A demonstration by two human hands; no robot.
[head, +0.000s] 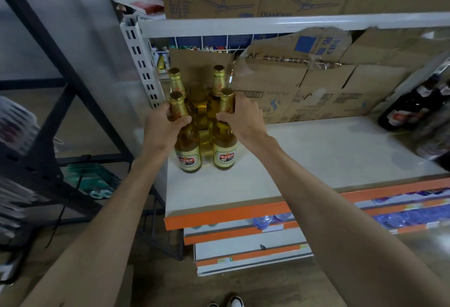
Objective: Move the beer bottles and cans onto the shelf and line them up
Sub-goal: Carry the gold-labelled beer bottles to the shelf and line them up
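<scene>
Four golden beer bottles (218, 82) stand two-by-two on the white shelf board (316, 153), just beside the perforated upright post (141, 63). The left hand (165, 124) wraps the front-left bottle (189, 148) at its neck; the right hand (243, 119) wraps the front-right bottle (224, 147) likewise. At least two dark bottles (409, 109) stand well apart from the post.

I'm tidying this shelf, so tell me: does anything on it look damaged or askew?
The brown cardboard boxes at the back of the white shelf are torn, with ragged, crumpled flaps. The four gold-capped beer bottles stand in two rows; the left hand and right hand grip the front pair by their necks.
</scene>
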